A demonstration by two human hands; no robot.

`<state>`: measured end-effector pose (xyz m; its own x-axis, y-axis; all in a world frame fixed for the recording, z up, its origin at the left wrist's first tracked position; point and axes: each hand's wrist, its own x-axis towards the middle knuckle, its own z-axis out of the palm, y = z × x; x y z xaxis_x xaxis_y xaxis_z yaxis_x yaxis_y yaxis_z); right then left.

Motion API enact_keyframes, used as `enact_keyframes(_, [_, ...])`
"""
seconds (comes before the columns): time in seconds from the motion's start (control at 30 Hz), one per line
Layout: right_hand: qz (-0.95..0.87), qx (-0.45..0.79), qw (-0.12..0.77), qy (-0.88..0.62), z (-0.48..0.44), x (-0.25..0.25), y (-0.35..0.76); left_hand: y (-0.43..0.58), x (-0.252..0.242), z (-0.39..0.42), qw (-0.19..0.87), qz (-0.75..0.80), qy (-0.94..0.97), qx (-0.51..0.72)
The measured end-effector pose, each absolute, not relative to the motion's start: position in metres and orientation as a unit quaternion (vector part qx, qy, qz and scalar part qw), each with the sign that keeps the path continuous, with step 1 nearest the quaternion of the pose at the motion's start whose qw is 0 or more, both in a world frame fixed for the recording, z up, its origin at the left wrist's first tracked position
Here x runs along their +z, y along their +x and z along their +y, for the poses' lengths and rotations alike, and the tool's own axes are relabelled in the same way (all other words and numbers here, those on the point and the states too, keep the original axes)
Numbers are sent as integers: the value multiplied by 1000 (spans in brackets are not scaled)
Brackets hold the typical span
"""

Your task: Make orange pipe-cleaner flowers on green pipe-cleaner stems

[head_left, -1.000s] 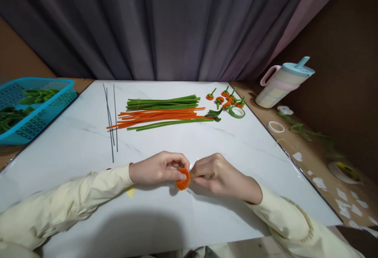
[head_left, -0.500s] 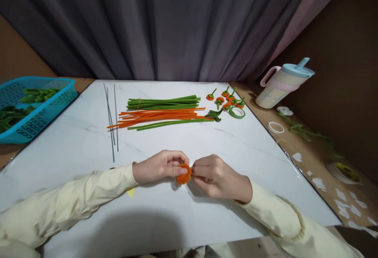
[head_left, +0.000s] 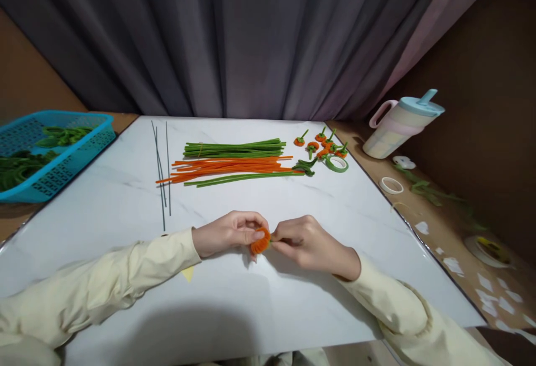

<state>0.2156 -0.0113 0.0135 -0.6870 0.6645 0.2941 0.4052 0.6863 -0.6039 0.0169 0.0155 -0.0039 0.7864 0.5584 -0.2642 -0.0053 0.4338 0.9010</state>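
Between the thumb and fingers of my left hand is a small ribbed orange pipe-cleaner pumpkin. My right hand pinches a short green stem at the pumpkin's right side; its tip is mostly covered by the fingers. Beyond the hands lie a green pipe-cleaner bundle, a row of orange pipe cleaners and a few loose green ones. Several similar small pumpkins with green stems sit at the far right, near a roll of green tape and dark green curled pieces.
Thin dark wires lie left of the pipe cleaners. A blue basket with green pieces stands at far left. On the right are a tumbler, a white tape ring and paper scraps. A yellow scrap lies near my left sleeve.
The right fingers have shifted slightly and now show the green stem between them. The pumpkin has turned a little in my left hand. The whole view has moved slightly.
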Motion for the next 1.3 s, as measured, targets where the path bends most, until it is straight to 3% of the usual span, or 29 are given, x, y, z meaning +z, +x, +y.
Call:
enact_keyframes(0.13, [-854,332,233,-325,-7,17,216,15,-5,18,813,256,502,147])
enact_keyframes(0.43, [-835,459,218,-211,-8,20,214,12,-6,17,847,181,495,78])
enact_keyframes(0.67, [-820,479,236,-208,-11,19,211,12,-6,15,863,171,469,83])
enact_keyframes(0.8, [-842,428,245,-221,-8,16,214,13,-6,17,859,192,457,127])
enact_keyframes(1.03, [-846,218,297,-386,3,16,226,20,-4,18,728,359,493,312])
enact_keyframes(1.3, [-735,415,305,-441,-4,9,209,23,-5,8,523,408,661,350])
